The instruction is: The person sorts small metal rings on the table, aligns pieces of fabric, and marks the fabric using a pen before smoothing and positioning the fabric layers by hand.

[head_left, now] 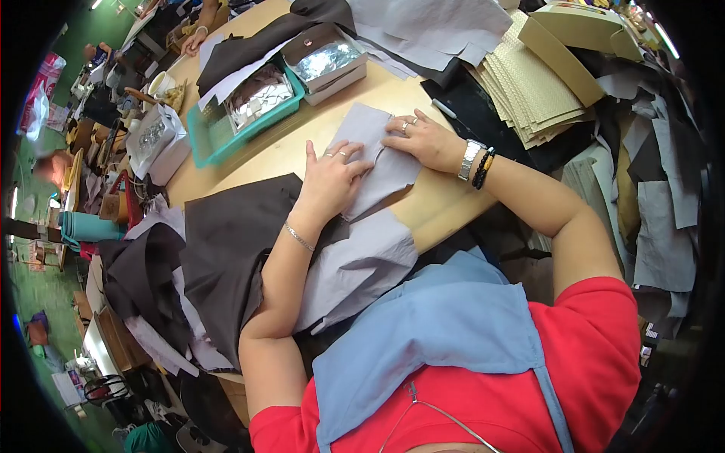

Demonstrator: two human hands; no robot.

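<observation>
A pale grey piece of sheet material (pixel 365 124), which looks like fabric or thin leather, lies on the wooden table (pixel 445 198) in front of me, with a fold or overlapping edge across it. My left hand (pixel 332 180) rests on its left side, thumb apart and fingers laid over the surface. At the upper right edge, my right hand (pixel 427 140) has its fingers bent and pressed together on the piece. Below my left wrist, a larger grey piece (pixel 362 253) hangs over the table edge. A dark brown sheet (pixel 230 226) lies beside and under my left forearm.
Beyond my hands stand a teal basket (pixel 198 140) of small pale pieces and a box (pixel 332 84) with a shiny silver packet. Stacked cream textured sheets (pixel 521 90) sit at the right, near a pen-like tool (pixel 444 108). Another person's hand (pixel 195 41) shows at the far edge.
</observation>
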